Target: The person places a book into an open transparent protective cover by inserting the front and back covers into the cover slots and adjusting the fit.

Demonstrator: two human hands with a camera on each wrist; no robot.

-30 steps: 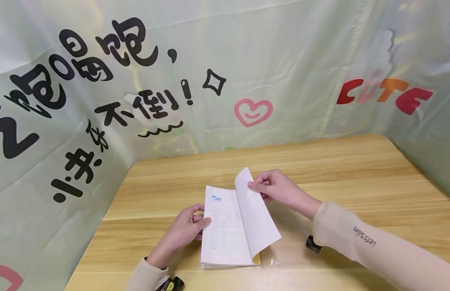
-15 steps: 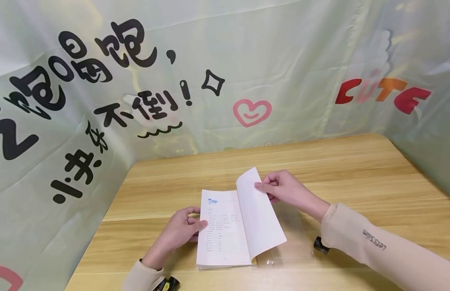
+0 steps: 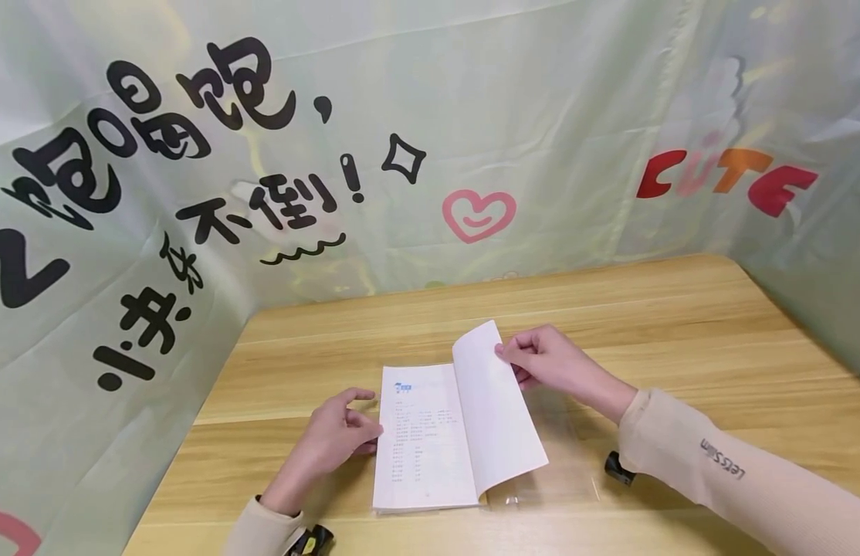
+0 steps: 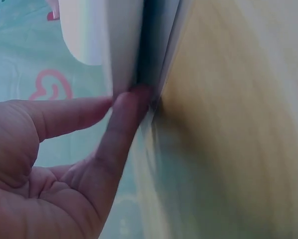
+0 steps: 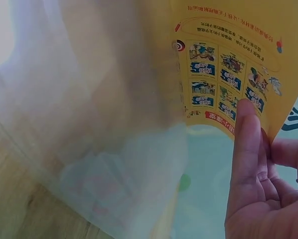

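A book (image 3: 423, 440) lies on the wooden table, its printed last page showing with a small blue heading. My right hand (image 3: 544, 359) pinches the outer edge of the raised back cover (image 3: 499, 425), which is white inside. In the right wrist view the cover's yellow outside (image 5: 214, 30) carries small pictures, with fingers and thumb on either side of its edge. My left hand (image 3: 336, 432) is at the book's left edge; in the left wrist view its thumb and a finger pinch that edge. A clear plastic sheet (image 3: 569, 471) spreads from beneath the book to the right.
The wooden table (image 3: 645, 324) has a rounded far right corner. Printed fabric (image 3: 562, 154) hangs behind it and along both sides. A black wrist camera (image 3: 619, 468) sits below the right sleeve, another wrist camera (image 3: 312, 540) beside the left.
The book has shifted slightly left and the raised cover has swung further right with my right hand. My left thumb has slid off the page toward its left edge.
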